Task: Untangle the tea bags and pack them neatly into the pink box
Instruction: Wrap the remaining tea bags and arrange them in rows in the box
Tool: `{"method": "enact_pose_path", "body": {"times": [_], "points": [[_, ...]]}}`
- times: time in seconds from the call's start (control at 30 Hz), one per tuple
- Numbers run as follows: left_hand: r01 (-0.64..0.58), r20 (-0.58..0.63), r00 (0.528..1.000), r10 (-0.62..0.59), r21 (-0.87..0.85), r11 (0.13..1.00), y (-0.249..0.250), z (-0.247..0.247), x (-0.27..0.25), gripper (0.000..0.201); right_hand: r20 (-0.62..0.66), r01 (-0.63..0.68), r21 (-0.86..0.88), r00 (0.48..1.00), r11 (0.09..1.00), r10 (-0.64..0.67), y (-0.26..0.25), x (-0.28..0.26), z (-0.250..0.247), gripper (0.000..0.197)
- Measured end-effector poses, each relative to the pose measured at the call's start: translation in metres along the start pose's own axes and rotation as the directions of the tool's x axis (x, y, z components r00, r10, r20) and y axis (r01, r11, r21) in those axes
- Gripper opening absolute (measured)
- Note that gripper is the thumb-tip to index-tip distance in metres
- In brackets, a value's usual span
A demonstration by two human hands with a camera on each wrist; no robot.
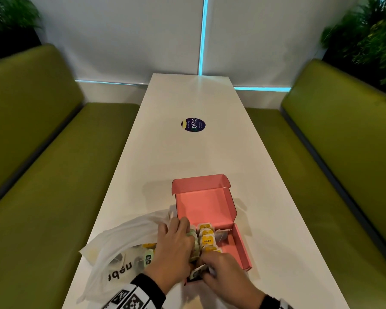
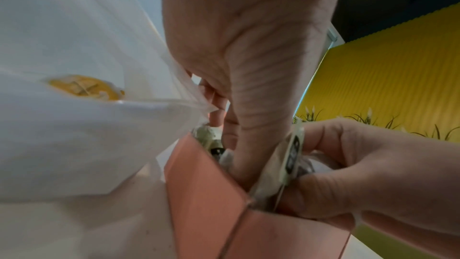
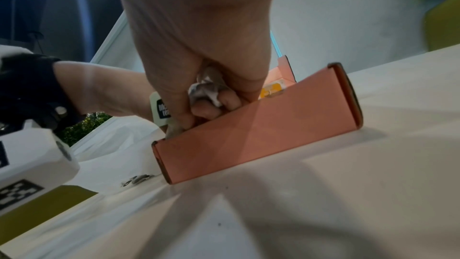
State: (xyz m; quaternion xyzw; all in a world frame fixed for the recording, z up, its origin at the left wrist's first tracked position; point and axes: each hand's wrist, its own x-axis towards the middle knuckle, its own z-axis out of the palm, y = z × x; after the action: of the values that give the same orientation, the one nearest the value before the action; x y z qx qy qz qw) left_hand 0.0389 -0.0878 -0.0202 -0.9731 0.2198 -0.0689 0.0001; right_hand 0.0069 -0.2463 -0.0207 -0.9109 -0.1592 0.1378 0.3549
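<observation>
The pink box (image 1: pixel 210 208) lies open on the white table (image 1: pixel 187 152), lid tipped back. A row of yellow-tagged tea bags (image 1: pixel 206 238) stands in its middle, and green-tagged tea bags (image 1: pixel 193 236) fill the left side. My left hand (image 1: pixel 186 241) reaches into that left side and presses against the green-tagged row, thumb (image 2: pixel 251 145) straight down inside the near corner. My right hand (image 1: pixel 206 267) pinches one tea bag (image 3: pixel 204 88) with a black-and-white tag (image 2: pixel 293 155) at the box's near end, just above the wall (image 3: pixel 261 129).
A white plastic bag (image 1: pixel 125 246) holding more tea bags lies left of the box, touching my left hand. A round dark sticker (image 1: pixel 193 124) sits mid-table. Green benches (image 1: pixel 42 175) flank the table on both sides, with plants behind.
</observation>
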Motion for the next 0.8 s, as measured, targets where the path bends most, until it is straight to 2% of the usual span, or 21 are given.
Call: {"method": "enact_pose_path", "body": {"times": [0.23,0.37,0.53,0.63,0.67,0.8], "points": [[0.021,0.011,1.000,-0.021,-0.009,1.000,0.0015,0.0023,-0.0029,0.034,0.026,0.051,-0.001,0.998,0.999,-0.051,-0.0042,-0.0022,-0.0043,0.017],[0.044,0.022,0.999,-0.043,-0.030,0.999,0.0032,0.0013,-0.0036,0.032,0.088,0.089,0.004,0.992,0.996,-0.089,-0.0054,-0.0025,-0.0081,0.018],[0.080,0.071,0.995,-0.075,-0.070,0.994,0.0032,0.0012,-0.0047,0.029,0.109,0.112,-0.115,0.989,0.987,-0.100,-0.0035,0.0003,-0.0045,0.017],[0.083,0.039,0.996,-0.083,-0.012,0.996,0.0068,0.0004,-0.0031,0.026,0.144,0.108,-0.142,0.986,0.984,-0.088,-0.0021,0.0012,-0.0035,0.017],[0.105,0.067,0.992,-0.104,0.001,0.995,0.0068,0.0001,-0.0031,0.025,0.154,0.108,-0.154,0.984,0.982,-0.085,-0.0022,0.0015,-0.0038,0.018],[0.114,0.112,0.988,-0.107,-0.061,0.992,0.0045,-0.0002,-0.0043,0.037,0.181,0.105,-0.193,0.981,0.976,-0.069,-0.0055,0.0010,-0.0062,0.020]]}}
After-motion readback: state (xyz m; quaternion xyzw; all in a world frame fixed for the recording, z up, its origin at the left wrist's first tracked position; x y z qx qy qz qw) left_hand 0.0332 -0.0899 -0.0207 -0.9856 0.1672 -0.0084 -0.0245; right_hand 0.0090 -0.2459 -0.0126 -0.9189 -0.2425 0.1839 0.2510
